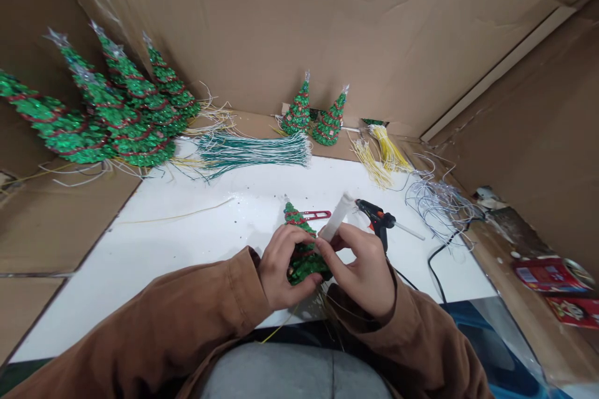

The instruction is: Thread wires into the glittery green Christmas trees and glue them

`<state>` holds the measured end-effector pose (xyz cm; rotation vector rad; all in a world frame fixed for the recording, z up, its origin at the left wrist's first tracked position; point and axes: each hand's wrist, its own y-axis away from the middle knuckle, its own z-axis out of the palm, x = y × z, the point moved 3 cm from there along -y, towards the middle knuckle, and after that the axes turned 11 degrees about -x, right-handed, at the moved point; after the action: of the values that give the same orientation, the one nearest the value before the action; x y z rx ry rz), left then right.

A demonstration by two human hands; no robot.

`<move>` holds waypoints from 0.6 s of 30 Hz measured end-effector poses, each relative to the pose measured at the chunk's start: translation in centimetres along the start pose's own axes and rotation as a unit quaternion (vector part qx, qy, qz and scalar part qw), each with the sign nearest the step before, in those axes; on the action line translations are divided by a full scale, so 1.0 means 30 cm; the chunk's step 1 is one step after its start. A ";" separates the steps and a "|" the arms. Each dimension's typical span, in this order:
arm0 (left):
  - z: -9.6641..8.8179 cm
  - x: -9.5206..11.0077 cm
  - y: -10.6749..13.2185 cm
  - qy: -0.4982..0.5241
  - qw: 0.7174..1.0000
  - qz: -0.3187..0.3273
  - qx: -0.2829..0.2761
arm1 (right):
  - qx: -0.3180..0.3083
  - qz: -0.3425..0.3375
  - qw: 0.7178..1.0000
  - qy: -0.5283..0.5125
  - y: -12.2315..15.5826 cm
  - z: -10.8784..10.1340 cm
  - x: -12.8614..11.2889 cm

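My left hand (pixel 282 265) is curled round a small green glitter tree (pixel 302 249) with red trim, held over the near edge of the white board (pixel 196 230). My right hand (pixel 362 268) pinches a white translucent stick (pixel 337 216) against the tree's side, its fingers closed. Thin wires trail from the tree's base towards my lap.
A black and orange glue gun (pixel 381 221) and a red clip (pixel 317 215) lie just behind my hands. Finished trees (pixel 112 112) are piled at the back left, two more trees (pixel 312 117) at the back. Bundles of green wires (pixel 253 151), yellow wires (pixel 381 156) and clear wires (pixel 437 202) lie around. Cardboard walls enclose everything.
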<state>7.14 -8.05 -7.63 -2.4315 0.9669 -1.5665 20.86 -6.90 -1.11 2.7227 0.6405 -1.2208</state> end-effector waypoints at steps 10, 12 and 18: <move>0.002 0.000 0.003 0.008 1.000 -0.001 0.003 | 0.078 -0.034 0.994 0.063 0.030 0.024 -0.010; 0.004 0.000 0.006 0.011 1.000 -0.005 0.001 | 0.120 -0.024 0.991 0.051 0.046 0.031 -0.006; 0.004 0.005 0.003 0.006 1.000 -0.008 0.012 | 0.144 0.053 0.987 -0.041 0.076 0.045 0.024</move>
<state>7.24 -8.22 -7.61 -2.4222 0.9287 -1.5905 21.30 -9.06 -2.74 2.8683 0.3267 -1.4946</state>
